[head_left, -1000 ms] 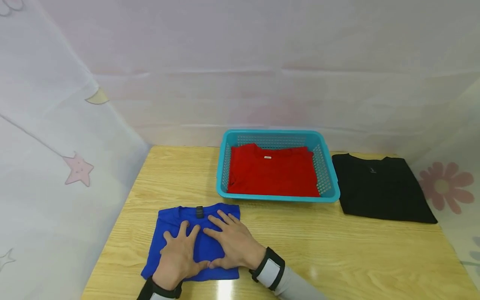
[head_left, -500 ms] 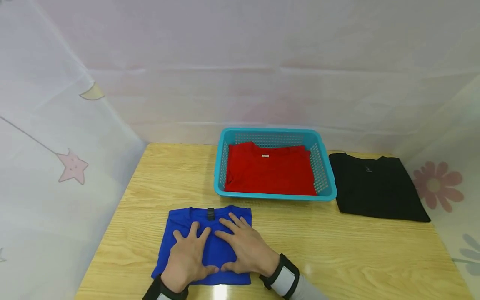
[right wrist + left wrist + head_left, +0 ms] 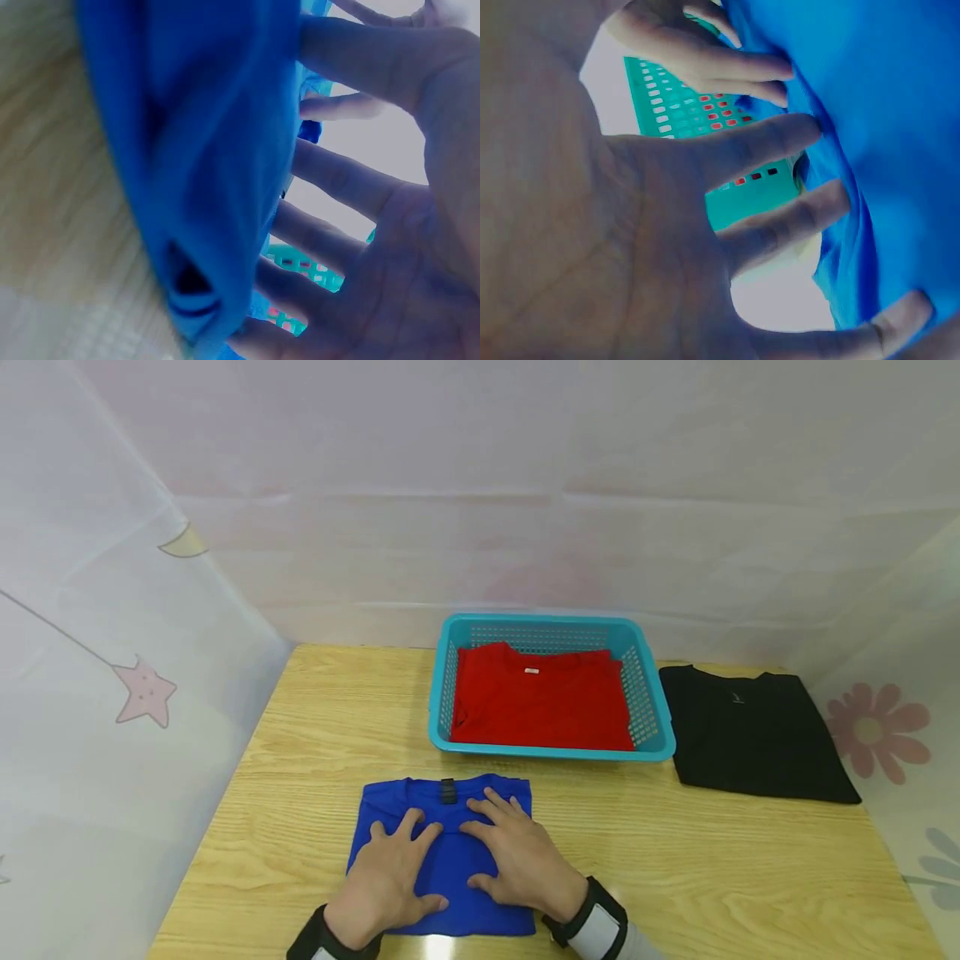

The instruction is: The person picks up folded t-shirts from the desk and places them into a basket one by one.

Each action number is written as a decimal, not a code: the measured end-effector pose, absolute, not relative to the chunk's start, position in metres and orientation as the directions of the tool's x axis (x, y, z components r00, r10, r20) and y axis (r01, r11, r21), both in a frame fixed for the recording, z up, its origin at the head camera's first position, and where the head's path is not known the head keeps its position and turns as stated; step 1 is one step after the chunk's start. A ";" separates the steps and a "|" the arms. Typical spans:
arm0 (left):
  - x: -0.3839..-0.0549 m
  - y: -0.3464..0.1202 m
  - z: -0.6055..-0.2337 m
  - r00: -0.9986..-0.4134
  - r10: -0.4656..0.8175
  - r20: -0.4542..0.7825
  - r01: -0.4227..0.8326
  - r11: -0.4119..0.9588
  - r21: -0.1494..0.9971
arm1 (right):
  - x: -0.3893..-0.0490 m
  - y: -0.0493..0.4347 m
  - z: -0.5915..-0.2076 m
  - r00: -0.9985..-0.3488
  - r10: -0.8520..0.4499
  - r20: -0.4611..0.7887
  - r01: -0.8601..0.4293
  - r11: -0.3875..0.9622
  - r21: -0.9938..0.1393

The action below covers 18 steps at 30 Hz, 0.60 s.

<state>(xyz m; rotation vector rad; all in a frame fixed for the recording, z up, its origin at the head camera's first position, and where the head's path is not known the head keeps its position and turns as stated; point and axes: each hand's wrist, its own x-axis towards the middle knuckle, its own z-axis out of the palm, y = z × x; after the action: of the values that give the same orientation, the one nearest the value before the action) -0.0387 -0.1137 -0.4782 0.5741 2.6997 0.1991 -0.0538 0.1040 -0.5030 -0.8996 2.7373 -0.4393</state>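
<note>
A folded blue T-shirt lies on the wooden table, its neckline with a dark label facing away from me. My left hand rests on its left half with fingers spread. The right hand, also spread, presses its fingertips on the right half. Both thumbs point inward and stay apart. In the left wrist view, the fingertips touch the blue cloth and the palm stays off it. Layered folds of the T-shirt's side edge show in the right wrist view.
Behind the blue T-shirt stands a turquoise plastic basket holding a folded red T-shirt. A folded black T-shirt lies right of the basket. Patterned cloth hangs behind the table.
The blue T-shirt has slid to the right across the table under both hands. The gap between the thumbs has widened. The basket and the black T-shirt stay in place.
</note>
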 end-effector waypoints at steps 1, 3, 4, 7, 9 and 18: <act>-0.038 -0.114 -0.478 -0.842 0.437 -0.317 0.381 0.897 0.226 | -0.053 0.107 -0.502 -0.794 -0.595 -0.124 -0.526 0.775 -0.351; -0.038 -0.115 -0.477 -0.832 0.472 -0.290 0.409 0.877 0.254 | -0.052 0.113 -0.500 -0.807 -0.575 -0.132 -0.504 0.788 -0.353; -0.038 -0.115 -0.477 -0.828 0.489 -0.274 0.422 0.866 0.268 | -0.051 0.116 -0.500 -0.812 -0.568 -0.137 -0.494 0.793 -0.356; -0.039 -0.115 -0.479 -0.815 0.530 -0.234 0.458 0.836 0.301 | -0.049 0.126 -0.500 -0.824 -0.549 -0.139 -0.474 0.803 -0.362; -0.039 -0.114 -0.480 -0.806 0.552 -0.212 0.475 0.818 0.323 | -0.048 0.133 -0.501 -0.829 -0.544 -0.131 -0.471 0.805 -0.360; -0.035 -0.111 -0.485 -0.786 0.593 -0.178 0.480 0.765 0.429 | -0.043 0.156 -0.501 -0.842 -0.528 -0.109 -0.456 0.806 -0.378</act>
<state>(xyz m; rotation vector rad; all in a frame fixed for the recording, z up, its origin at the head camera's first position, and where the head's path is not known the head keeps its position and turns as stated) -0.0346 -0.1107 -0.4851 0.8297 2.6583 0.5268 -0.0428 0.1557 -0.5009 -0.7676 2.7839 -0.5052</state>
